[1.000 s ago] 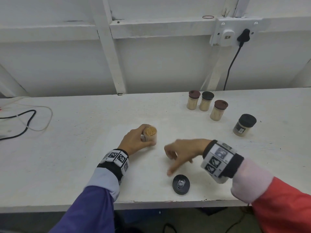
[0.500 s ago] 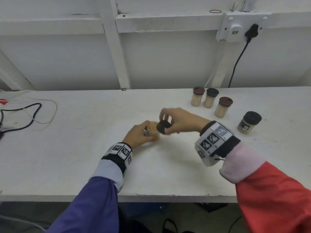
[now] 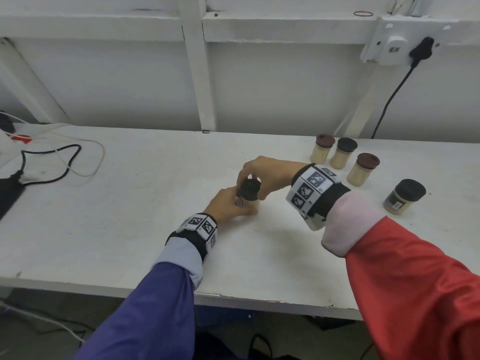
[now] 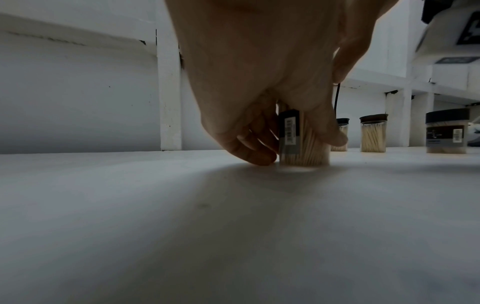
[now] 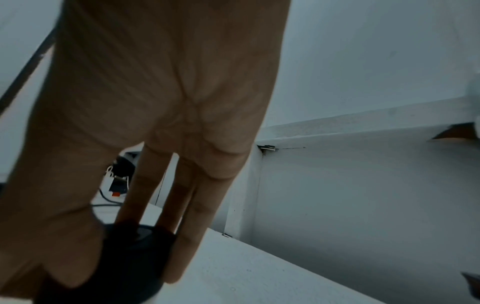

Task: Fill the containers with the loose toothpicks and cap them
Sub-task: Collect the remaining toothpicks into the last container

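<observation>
Broadly, the white table [image 3: 109,229] fills most of the head view, its bare top running from the near edge at 6 o'clock to the white wall behind. On it, toward 9 o'clock, a black cable [image 3: 52,165] and a thinner white one loop together. At 2 o'clock of the hands stand four capped containers full of toothpicks: a wider black-lidded jar [image 3: 404,196] nearest the right sleeve, and three slimmer ones just beside each other in a cluster, a brown-capped jar [image 3: 363,169], a black-capped jar [image 3: 343,157] and another brown-capped one [image 3: 322,152].

Near the table's middle, the left hand [image 3: 228,205] grips the toothpick container [image 4: 302,142] that stands upright on the surface; in the left wrist view its fingers [image 4: 249,148] curl round the far side and the thumb presses the near side, over a dark label with a barcode. The clear wall shows it packed with toothpicks.

Above it, the right hand [image 3: 270,175] comes down from 1 o'clock, its fingers [image 5: 182,236] and thumb grasping the black cap [image 3: 250,189] by the rim. The cap sits at the container's mouth, slightly tilted in the head view; whether it is fully seated cannot be told.
</observation>
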